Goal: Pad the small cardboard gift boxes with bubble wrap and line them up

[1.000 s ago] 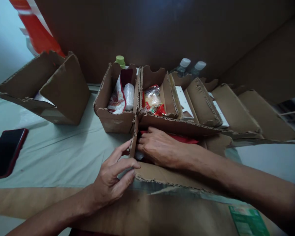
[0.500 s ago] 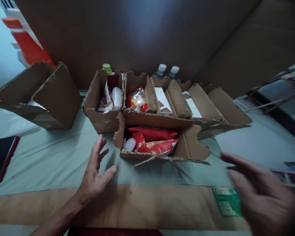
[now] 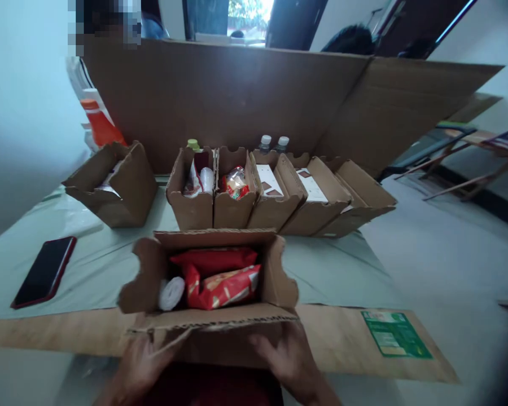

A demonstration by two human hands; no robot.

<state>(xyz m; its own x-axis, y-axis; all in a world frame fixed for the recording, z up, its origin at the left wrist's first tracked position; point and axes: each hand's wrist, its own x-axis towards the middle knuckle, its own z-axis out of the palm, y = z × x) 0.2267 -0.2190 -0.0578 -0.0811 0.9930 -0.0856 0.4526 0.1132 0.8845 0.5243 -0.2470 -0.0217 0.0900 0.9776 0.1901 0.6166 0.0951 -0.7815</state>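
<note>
An open cardboard box (image 3: 215,238) is held at the near edge of the table. It contains red snack packets (image 3: 226,285) and a white bubble-wrapped roll (image 3: 171,293). My left hand (image 3: 141,361) grips the box low on its near left corner. On the near right corner is my right hand (image 3: 285,355), its thumb against the front wall and the other fingers mostly hidden beside the box. A torn strip of cardboard hangs from the near rim by my left hand.
Behind stands a row of open cardboard boxes (image 3: 235,217) with packets and white cards inside. Another box (image 3: 129,194) stands at left, near a phone (image 3: 44,270) and an orange bottle (image 3: 104,124). A tall cardboard screen (image 3: 237,96) rises behind; a green leaflet (image 3: 395,334) lies right.
Both hands have closed on the box of red packets, which has come nearer and to the left, away from the row. The view has tilted up, showing more of the room.
</note>
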